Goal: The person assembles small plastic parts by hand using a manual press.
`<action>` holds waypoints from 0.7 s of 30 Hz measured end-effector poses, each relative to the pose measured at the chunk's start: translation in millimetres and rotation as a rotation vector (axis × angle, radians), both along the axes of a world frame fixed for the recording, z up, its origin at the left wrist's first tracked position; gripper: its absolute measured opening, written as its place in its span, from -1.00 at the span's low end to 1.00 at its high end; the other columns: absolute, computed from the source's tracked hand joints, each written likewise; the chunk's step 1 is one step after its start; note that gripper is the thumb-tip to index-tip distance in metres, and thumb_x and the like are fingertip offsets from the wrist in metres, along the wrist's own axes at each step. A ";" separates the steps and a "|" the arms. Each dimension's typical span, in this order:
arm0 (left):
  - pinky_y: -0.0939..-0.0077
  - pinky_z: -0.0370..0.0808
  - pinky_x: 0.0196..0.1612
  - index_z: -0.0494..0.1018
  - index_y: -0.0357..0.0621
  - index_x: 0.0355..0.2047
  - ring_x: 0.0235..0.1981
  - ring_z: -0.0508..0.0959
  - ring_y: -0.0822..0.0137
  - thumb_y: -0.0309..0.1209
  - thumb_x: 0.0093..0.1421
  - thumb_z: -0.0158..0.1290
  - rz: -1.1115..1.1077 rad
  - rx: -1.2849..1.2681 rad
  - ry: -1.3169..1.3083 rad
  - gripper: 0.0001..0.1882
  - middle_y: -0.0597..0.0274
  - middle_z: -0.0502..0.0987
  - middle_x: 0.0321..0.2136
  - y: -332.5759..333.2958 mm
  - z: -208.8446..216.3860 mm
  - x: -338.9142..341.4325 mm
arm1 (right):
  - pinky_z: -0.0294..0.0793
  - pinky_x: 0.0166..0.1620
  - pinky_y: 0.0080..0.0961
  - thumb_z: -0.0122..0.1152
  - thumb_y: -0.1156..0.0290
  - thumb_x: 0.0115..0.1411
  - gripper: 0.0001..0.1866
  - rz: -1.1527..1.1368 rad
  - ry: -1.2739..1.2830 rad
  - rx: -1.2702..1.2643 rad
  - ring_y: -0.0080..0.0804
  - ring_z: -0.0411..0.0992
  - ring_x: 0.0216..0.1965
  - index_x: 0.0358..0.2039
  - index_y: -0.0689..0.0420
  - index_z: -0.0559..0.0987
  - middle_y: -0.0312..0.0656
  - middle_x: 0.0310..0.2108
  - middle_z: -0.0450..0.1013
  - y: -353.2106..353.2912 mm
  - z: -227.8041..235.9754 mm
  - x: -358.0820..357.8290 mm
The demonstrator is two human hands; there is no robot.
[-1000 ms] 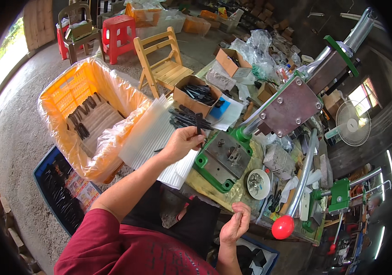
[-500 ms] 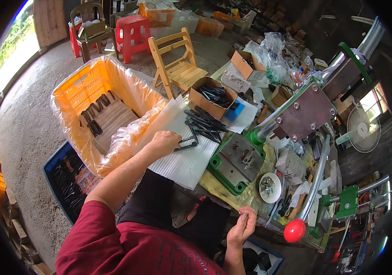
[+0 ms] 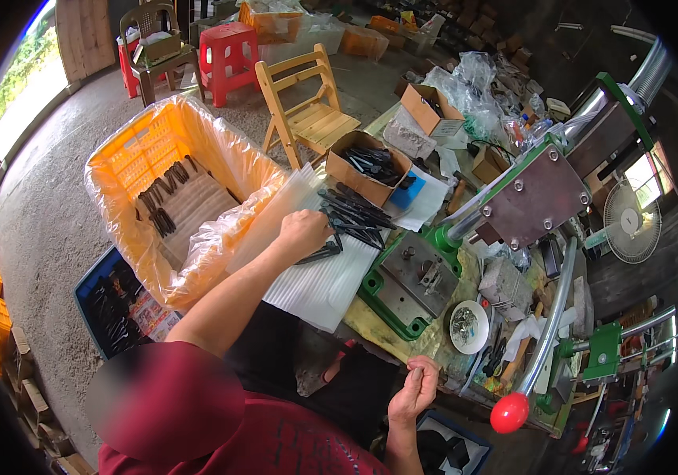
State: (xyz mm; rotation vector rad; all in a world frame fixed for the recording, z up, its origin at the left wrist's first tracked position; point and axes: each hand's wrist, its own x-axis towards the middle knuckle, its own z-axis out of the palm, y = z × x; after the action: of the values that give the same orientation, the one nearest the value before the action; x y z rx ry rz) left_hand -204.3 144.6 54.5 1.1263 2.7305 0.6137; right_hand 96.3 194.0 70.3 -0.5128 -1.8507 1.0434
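Observation:
My left hand (image 3: pixel 305 235) is closed over a slim black part (image 3: pixel 321 252) at the near-left edge of a pile of black bar-shaped parts (image 3: pixel 355 214). Its fingertips are mostly hidden from above. White ribbed foam sheet (image 3: pixel 315 294) lies under the hand and the pile. Low on the right, my right hand (image 3: pixel 413 388) is held palm up by the bench edge, with its fingers curled and thumb pressed in. Whatever it may hold is too small to make out. Between the hands stands a green-based press (image 3: pixel 410 285) with a metal plate.
An orange crate (image 3: pixel 157 142) lined with clear plastic holds rows of black parts. A cardboard box (image 3: pixel 355 186) of black pieces sits behind the pile. The press lever ends in a red ball (image 3: pixel 509 412). A white bowl (image 3: pixel 469 327) contains small metal bits. A wooden chair (image 3: pixel 315 119) stands beyond.
My left hand has moved slightly right and up, closer to the pile, and the angled black part by it has shifted. My right hand has barely moved.

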 end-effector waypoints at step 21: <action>0.41 0.40 -0.45 0.47 -0.23 -0.65 -0.54 0.49 0.22 -0.28 -0.23 0.02 0.363 0.428 -0.442 -0.76 0.05 0.47 -0.64 8.9 -10.9 -6.2 | 0.19 -0.33 -0.69 -0.16 0.43 0.14 -0.84 0.009 -0.023 -0.052 -0.55 0.18 -0.42 -0.48 0.27 0.32 -0.18 -0.42 0.26 -0.7 -13.5 10.5</action>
State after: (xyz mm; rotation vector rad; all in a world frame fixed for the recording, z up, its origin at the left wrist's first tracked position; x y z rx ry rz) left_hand -210.4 153.5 43.6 0.4554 2.4749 1.3619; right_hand 106.8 193.3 56.7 -0.5498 -1.8513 1.0978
